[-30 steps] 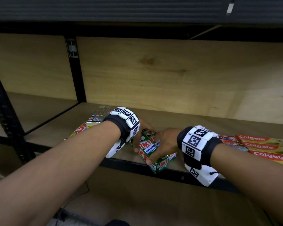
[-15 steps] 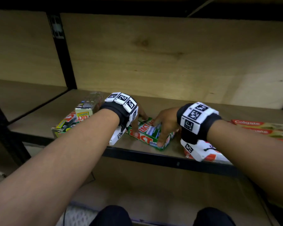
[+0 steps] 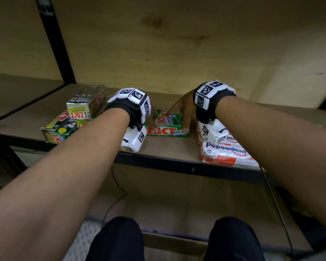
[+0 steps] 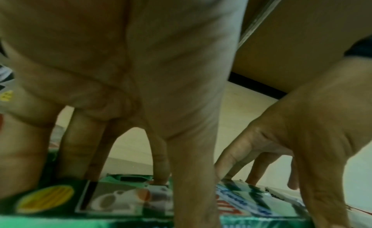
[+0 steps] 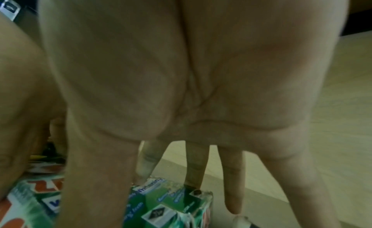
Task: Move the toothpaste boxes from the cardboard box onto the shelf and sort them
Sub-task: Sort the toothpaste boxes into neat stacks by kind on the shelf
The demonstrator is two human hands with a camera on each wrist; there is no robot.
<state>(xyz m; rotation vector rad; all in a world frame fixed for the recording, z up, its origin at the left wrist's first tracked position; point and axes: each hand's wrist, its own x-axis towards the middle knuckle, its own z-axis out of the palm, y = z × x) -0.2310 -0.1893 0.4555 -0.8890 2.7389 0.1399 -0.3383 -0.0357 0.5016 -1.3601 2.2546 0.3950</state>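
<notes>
Green Zact Whitening boxes [image 3: 164, 131] lie flat and side by side on the wooden shelf [image 3: 167, 147], near its front edge. My left hand [image 3: 151, 121] holds their left end, thumb on the near side and fingers over the far side. My right hand [image 3: 179, 119] holds the right end the same way. The left wrist view shows my left hand [image 4: 177, 180] straddling the boxes [image 4: 112, 199], with the right hand beyond. In the right wrist view my right hand [image 5: 145, 180] spans the box end [image 5: 167, 204]. No cardboard box is in view.
A loose pile of Zact Smokers boxes [image 3: 73, 117] sits to the left on the shelf. White and red Pepsodent boxes [image 3: 224, 149] lie to the right, under my right wrist. A black upright post [image 3: 55, 44] divides the shelf bays. My knees [image 3: 117, 240] show below.
The green boxes went from tilted over the shelf's front edge to flat and further back on the board. Both hands stayed on them. My view tipped downward.
</notes>
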